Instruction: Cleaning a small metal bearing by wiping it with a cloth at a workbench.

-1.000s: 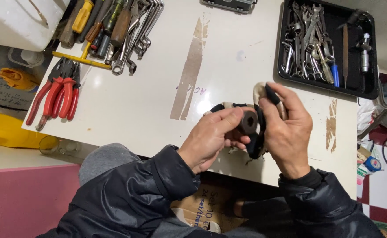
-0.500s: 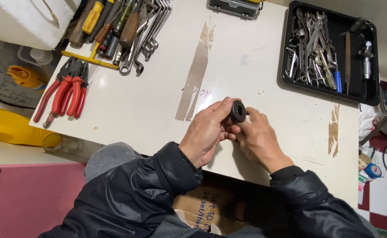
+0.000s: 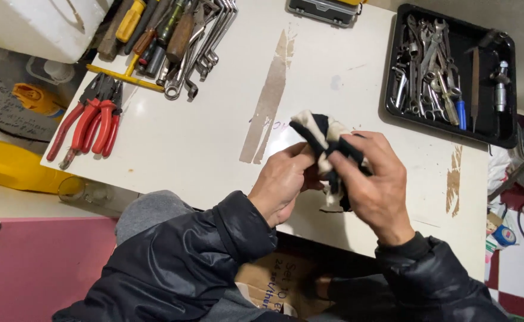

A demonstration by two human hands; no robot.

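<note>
Both of my hands meet over the near edge of a white table (image 3: pixel 214 119). My right hand (image 3: pixel 375 179) grips a dirty black and white rag (image 3: pixel 318 134), which bunches up above my fingers and hangs down below them. My left hand (image 3: pixel 283 179) is closed against the rag from the left. Whatever sits inside the rag is hidden by the cloth and my fingers. I wear a dark padded jacket.
A black tray (image 3: pixel 506 134) of spanners and small tools sits at the far right. Red-handled pliers (image 3: pixel 92 122) lie at the left edge. Wrenches and screwdrivers (image 3: pixel 178 36) are piled at the far left. A yellow object (image 3: pixel 5 167) lies beside the table.
A second ago my hands held a dark round part with the rag beside it. The rag now covers what my hands hold, and my hands have shifted slightly right.
</note>
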